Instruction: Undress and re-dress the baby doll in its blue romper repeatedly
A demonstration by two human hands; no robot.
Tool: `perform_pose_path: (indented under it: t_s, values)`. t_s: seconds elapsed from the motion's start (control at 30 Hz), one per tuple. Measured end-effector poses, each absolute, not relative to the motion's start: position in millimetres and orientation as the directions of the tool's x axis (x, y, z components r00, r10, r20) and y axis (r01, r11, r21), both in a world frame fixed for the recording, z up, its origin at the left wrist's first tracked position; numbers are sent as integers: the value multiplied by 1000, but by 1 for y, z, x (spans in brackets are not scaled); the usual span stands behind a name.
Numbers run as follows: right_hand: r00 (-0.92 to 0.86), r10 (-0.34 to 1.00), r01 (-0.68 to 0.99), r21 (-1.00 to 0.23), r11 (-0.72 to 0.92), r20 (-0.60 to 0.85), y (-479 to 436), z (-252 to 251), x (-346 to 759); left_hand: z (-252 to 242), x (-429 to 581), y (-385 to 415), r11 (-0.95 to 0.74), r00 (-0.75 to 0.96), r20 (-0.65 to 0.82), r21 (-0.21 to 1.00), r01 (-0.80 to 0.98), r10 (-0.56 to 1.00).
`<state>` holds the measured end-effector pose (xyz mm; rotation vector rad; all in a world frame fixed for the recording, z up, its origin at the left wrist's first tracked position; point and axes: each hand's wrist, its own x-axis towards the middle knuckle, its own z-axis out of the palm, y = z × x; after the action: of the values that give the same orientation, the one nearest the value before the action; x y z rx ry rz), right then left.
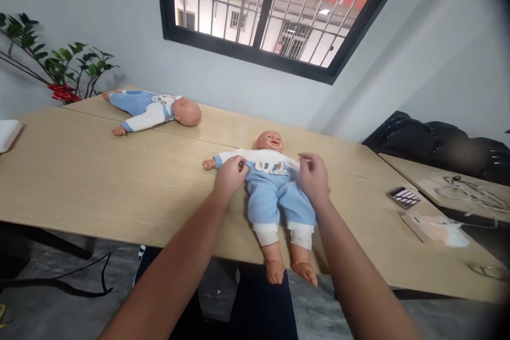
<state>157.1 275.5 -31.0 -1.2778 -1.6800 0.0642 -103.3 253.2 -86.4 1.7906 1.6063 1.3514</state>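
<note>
A baby doll [271, 141] lies face up on the table, its feet sticking out past the front edge. It wears a white top [244, 154] with a printed chest and light blue trousers [263, 199] with white cuffs. My left hand [231, 174] is closed in a pinch on the blue cloth at the doll's waist, on the left side. On the other side, my right hand [314, 175] hovers by the doll's waist and arm, slightly blurred. Its fingers are loosely curved and apart, with nothing visible in them.
A second doll [143, 111] in similar clothes lies at the table's back left. To the right are a phone-like dark object [403, 197], a white box [422, 227] and tangled cables [474, 194]. Black chairs [422, 135] stand behind. A plant [67, 64] is at left.
</note>
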Motion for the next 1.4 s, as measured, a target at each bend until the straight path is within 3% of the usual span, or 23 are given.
perform_pose_path:
  t_s: [0.07, 0.17, 0.33, 0.43, 0.63, 0.77, 0.87, 1.0, 1.13, 1.23, 1.4]
  values:
    - [-264, 778, 684, -459, 568, 570, 297, -9, 123, -89, -100, 254, -277, -91, 386, 788, 551, 918]
    - [-629, 716, 626, -348, 698, 305, 338, 7, 67, -93, -95, 255, -247, -81, 346, 797, 552, 935]
    - [-697, 706, 716, -178, 675, -126, 386, -7, 8, -101, -93, 258, -164, -118, 270, 819, 550, 956]
    - [-725, 661, 689, -194, 698, -193, 392, -19, -7, -103, -97, 262, -122, -151, 242, 826, 550, 958]
    - [-796, 588, 606, -200, 770, -147, 387, -15, 1, -100, -102, 265, -162, -144, 267, 850, 502, 953]
    - [-752, 658, 641, -179, 746, 49, 379, -6, 30, -95, -100, 264, -239, -132, 323, 870, 432, 937]
    - [-689, 688, 643, -247, 725, 229, 368, 1, 53, -90, -97, 263, -328, -179, 418, 863, 383, 891]
    - [-798, 531, 452, -301, 840, 285, 352, 14, 65, -89, -97, 260, -435, -208, 557, 790, 432, 804]
    - [-869, 450, 418, -180, 890, 205, 337, 23, 62, -95, -101, 261, -471, -149, 565, 783, 407, 811]
    - [-870, 433, 431, -63, 900, 237, 328, 28, 62, -97, -102, 264, -483, -143, 576, 776, 405, 805]
    - [-819, 461, 486, -15, 874, 343, 325, 34, 79, -88, -100, 257, -532, -163, 632, 742, 408, 758]
